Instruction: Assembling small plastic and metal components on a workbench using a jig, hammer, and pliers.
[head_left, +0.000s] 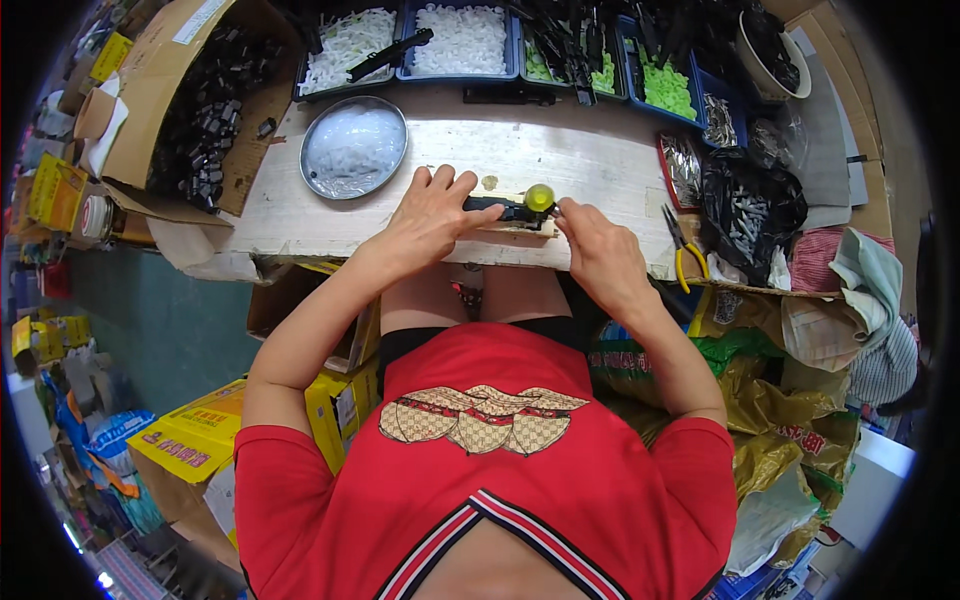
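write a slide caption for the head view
Both bare hands, left hand and right hand, grip a small black part with a yellow-green round cap on a worn white workbench.

black part (pixel 497 208) | yellow-green round cap (pixel 540 197) | flat on bench edge

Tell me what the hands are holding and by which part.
The left hand presses on the dark end of a small black part; the right hand pinches at its yellow-green round cap. Exact finger contact is too small to tell.
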